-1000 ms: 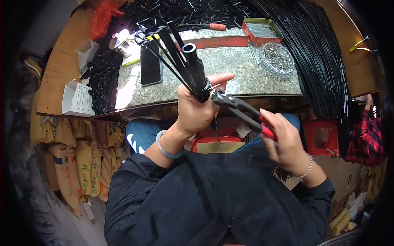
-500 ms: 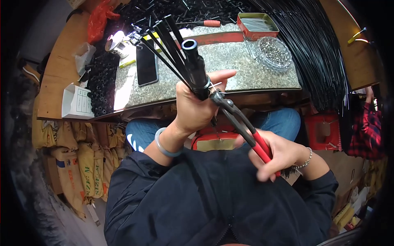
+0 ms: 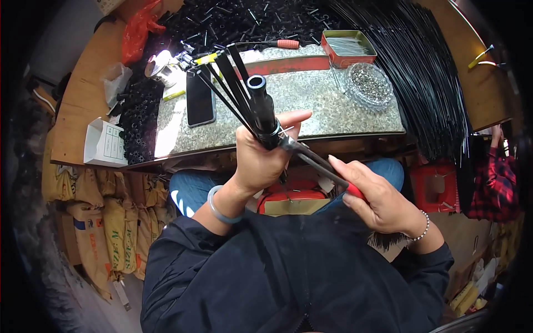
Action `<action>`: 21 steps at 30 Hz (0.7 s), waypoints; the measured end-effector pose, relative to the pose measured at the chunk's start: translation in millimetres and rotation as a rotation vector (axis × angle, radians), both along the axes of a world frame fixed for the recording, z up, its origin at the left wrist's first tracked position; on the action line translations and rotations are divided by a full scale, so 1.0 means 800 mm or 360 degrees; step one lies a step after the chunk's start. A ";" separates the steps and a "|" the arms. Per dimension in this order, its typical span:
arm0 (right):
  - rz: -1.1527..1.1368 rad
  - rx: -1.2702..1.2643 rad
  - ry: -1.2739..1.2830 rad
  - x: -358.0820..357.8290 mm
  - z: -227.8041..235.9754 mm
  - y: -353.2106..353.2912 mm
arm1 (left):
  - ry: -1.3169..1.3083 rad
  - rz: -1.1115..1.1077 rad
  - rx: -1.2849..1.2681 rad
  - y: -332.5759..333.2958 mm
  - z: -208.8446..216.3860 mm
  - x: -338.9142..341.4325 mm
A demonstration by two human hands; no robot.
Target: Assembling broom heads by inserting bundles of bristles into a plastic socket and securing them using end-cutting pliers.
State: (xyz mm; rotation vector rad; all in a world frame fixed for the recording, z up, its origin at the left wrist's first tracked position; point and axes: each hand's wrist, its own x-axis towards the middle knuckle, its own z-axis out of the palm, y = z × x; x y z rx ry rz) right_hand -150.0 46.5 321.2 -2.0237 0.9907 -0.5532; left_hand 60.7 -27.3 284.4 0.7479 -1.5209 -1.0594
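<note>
My left hand (image 3: pixel 260 161) is wrapped round what looks like an umbrella frame (image 3: pixel 262 114), a black tube with several thin black ribs beside it. The open tube end points up, and the index finger sticks out to the right behind it. A short bright wire (image 3: pixel 285 131) shows at the collar near my fingers. My right hand (image 3: pixel 380 197) is closed on the red handles of pliers (image 3: pixel 322 166), whose jaws are at that wire beside the collar. Whether the jaws grip the wire is too small to tell.
Across the stone-topped bench (image 3: pixel 311 105) lie a phone (image 3: pixel 200 100), a red-handled tool (image 3: pixel 287 44), a tin of thin wires (image 3: pixel 348 49) and a glass dish of small metal parts (image 3: pixel 368 84). Long black rods (image 3: pixel 422 72) hang off the right. A white box (image 3: pixel 105 143) stands left.
The plier handles have come together and swung up slightly, with my right hand now tighter round them. My left hand and the umbrella frame have shifted a little down and left.
</note>
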 end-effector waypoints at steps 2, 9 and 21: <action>0.0004 0.0150 -0.0001 -0.001 0.000 -0.005 | -0.0031 0.0062 -0.0057 0.001 -0.002 -0.001; -0.0136 0.0604 -0.0216 -0.001 0.014 -0.004 | -0.0054 0.0078 -0.0199 -0.002 -0.007 -0.003; -0.0319 -0.0151 0.0442 -0.010 0.042 -0.011 | -0.0064 -0.0118 0.0335 -0.010 0.022 -0.002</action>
